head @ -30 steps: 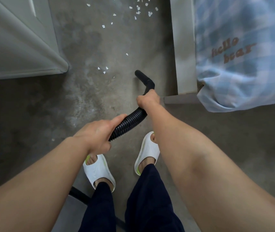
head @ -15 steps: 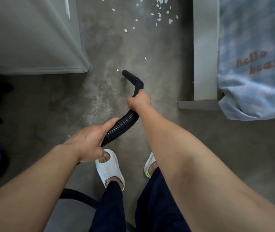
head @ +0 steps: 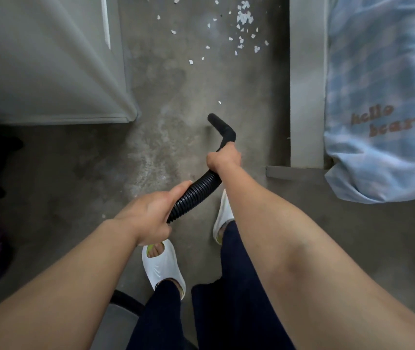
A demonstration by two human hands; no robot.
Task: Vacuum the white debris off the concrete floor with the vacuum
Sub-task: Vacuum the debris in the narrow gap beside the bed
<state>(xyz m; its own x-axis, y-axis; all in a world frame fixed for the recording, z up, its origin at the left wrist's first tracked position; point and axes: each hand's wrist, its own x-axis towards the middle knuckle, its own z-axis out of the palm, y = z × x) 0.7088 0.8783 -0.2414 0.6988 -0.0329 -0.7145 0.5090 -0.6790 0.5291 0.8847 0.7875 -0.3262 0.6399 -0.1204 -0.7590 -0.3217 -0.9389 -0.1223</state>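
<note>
A black ribbed vacuum hose (head: pixel 196 193) ends in a bent black nozzle (head: pixel 220 125) that points down at the concrete floor (head: pixel 181 102). My right hand (head: pixel 224 156) grips the hose just behind the nozzle bend. Lower down, my left hand (head: pixel 150 213) grips the ribbed part. One white chip (head: pixel 219 102) lies just ahead of the nozzle tip. Several white debris pieces (head: pixel 241 34) are scattered farther ahead near the top of the view. Another small white fleck (head: pixel 103 216) lies on the floor left of my left hand.
A pale grey cabinet corner (head: pixel 115 107) juts in at the left. A grey bed frame (head: pixel 307 97) with a blue checked blanket (head: pixel 383 97) borders the right. My feet in white slippers (head: pixel 163 269) stand below the hose. A dark curved part (head: pixel 125 300) shows behind my legs.
I have stepped forward and the view has shifted. The debris cluster now sits lower in the frame. The small chips that lay left of the nozzle are gone. Both hands keep their grip.
</note>
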